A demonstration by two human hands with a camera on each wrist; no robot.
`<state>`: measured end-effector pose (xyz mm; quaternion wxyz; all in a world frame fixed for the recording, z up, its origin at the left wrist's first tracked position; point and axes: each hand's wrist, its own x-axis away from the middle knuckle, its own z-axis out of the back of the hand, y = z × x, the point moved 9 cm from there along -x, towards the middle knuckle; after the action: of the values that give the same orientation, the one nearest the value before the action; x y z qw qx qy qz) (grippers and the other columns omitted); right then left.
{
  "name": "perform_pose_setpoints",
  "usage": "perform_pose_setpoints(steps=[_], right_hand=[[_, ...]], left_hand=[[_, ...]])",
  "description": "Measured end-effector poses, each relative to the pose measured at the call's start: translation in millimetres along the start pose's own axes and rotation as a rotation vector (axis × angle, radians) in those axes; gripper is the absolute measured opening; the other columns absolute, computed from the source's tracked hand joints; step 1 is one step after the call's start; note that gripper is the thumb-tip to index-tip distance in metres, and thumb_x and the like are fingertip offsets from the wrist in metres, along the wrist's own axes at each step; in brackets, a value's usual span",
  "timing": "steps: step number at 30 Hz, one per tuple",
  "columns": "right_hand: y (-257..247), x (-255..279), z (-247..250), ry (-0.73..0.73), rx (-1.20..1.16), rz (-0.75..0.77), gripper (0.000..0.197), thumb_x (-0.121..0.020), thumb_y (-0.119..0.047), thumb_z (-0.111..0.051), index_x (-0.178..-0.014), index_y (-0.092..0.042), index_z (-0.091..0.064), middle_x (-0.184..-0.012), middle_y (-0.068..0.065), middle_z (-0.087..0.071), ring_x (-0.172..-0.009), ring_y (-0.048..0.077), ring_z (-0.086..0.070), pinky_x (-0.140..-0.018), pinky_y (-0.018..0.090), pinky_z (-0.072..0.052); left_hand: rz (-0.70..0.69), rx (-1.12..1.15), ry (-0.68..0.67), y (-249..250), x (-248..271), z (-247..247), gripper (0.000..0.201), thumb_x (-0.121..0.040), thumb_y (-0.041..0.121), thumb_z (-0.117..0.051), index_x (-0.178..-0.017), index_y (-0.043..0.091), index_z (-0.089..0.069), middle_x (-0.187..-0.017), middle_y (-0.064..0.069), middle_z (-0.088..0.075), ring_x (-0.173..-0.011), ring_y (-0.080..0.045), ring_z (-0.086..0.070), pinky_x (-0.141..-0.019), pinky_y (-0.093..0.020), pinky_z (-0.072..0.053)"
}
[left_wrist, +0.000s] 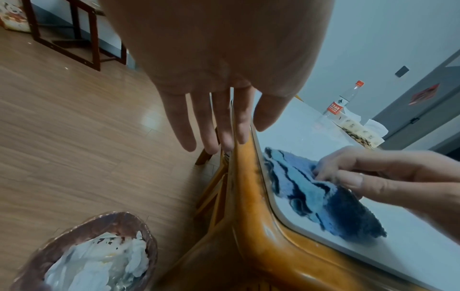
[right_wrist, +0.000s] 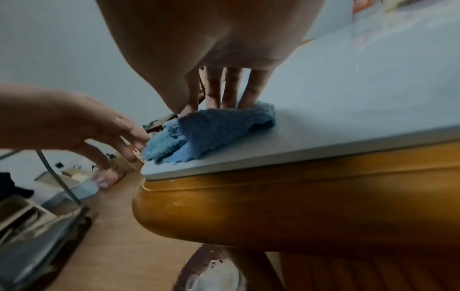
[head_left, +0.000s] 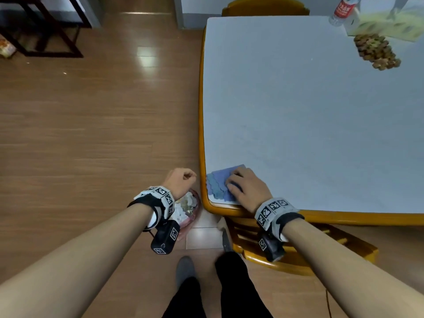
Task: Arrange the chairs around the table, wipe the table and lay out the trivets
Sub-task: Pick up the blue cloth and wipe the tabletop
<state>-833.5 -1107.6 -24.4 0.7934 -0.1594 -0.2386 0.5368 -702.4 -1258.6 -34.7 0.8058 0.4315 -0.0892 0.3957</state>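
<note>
A blue cloth lies bunched on the near left corner of the white-topped table, which has an orange wooden rim. My right hand holds the cloth down, fingers bent into it and thumb against its fold. My left hand hangs empty just off that corner, fingers relaxed. Brown beaded trivets lie in a pile at the far right. One chair stands at the far side; another is tucked under the near edge.
A waste bin with white tissues stands on the floor below my left hand. A water bottle and a tissue box are at the table's far right corner. Dark wooden furniture stands far left on the wood floor.
</note>
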Motion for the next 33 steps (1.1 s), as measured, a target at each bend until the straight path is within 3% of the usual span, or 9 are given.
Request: perform_pose_setpoints(steps=[4, 9, 15, 22, 24, 28, 33], right_hand=[[9, -7, -2, -0.025, -0.061, 0.058, 0.025, -0.098, -0.027, -0.048, -0.114, -0.026, -0.067, -0.123, -0.001, -0.048, -0.112, 0.016, -0.044, -0.087, 0.031, -0.044], [12, -15, -8, -0.054, 0.1, 0.118, 0.038, -0.098, -0.033, -0.047, -0.133, -0.024, -0.056, -0.133, 0.002, -0.042, -0.117, 0.022, -0.04, -0.09, 0.035, -0.048], [9, -14, -11, 0.015, 0.187, 0.072, 0.043, -0.098, -0.033, -0.048, -0.14, -0.024, -0.044, -0.136, 0.005, -0.038, -0.118, 0.027, -0.039, -0.096, 0.035, -0.046], [7, -6, -10, -0.045, 0.07, 0.02, 0.046, -0.096, -0.034, -0.052, -0.14, -0.025, -0.045, -0.136, 0.005, -0.037, -0.123, 0.024, -0.036, -0.098, 0.036, -0.045], [10, 1, 3, -0.051, -0.046, 0.011, 0.046, -0.094, -0.033, -0.054, -0.138, -0.022, -0.047, -0.137, 0.004, -0.04, -0.123, 0.022, -0.04, -0.099, 0.037, -0.043], [37, 37, 60, 0.113, -0.173, -0.129, 0.035, -0.096, -0.026, -0.05, -0.13, -0.02, -0.054, -0.129, 0.001, -0.049, -0.113, 0.018, -0.051, -0.095, 0.034, -0.044], [97, 108, 134, 0.242, -0.194, -0.332, 0.03, -0.098, -0.026, -0.048, -0.126, -0.02, -0.058, -0.126, -0.001, -0.053, -0.1, 0.013, -0.056, -0.09, 0.03, -0.044]], left_hand=[[0.05, 0.097, 0.034, 5, -7, -15, 0.019, -0.087, 0.035, -0.067, -0.091, 0.018, -0.072, -0.08, 0.003, -0.07, -0.073, -0.012, -0.064, -0.068, -0.025, -0.051], [0.15, -0.02, 0.16, 7, -21, -27, 0.021, -0.079, 0.044, -0.071, -0.091, 0.028, -0.064, -0.075, 0.01, -0.067, -0.073, -0.011, -0.064, -0.07, -0.036, -0.057], [0.208, -0.056, 0.248, 11, -22, -25, 0.021, -0.08, 0.044, -0.07, -0.091, 0.029, -0.061, -0.078, 0.011, -0.066, -0.076, -0.01, -0.063, -0.071, -0.036, -0.056], [0.147, -0.147, 0.22, 25, -14, -21, 0.033, -0.084, 0.043, -0.064, -0.112, 0.027, -0.057, -0.095, 0.01, -0.063, -0.087, -0.013, -0.06, -0.075, -0.032, -0.051], [0.124, -0.18, 0.216, 36, -9, -17, 0.038, -0.085, 0.037, -0.059, -0.121, 0.024, -0.054, -0.11, 0.005, -0.061, -0.097, -0.017, -0.059, -0.078, -0.032, -0.048], [0.039, -0.164, 0.178, 76, -1, -10, 0.043, -0.089, 0.027, -0.054, -0.131, 0.019, -0.05, -0.129, -0.002, -0.055, -0.111, -0.023, -0.056, -0.088, -0.034, -0.046], [-0.103, -0.092, 0.072, 160, -4, -31, 0.041, -0.091, 0.024, -0.055, -0.13, 0.015, -0.054, -0.128, -0.004, -0.058, -0.114, -0.024, -0.056, -0.098, -0.038, -0.045]])
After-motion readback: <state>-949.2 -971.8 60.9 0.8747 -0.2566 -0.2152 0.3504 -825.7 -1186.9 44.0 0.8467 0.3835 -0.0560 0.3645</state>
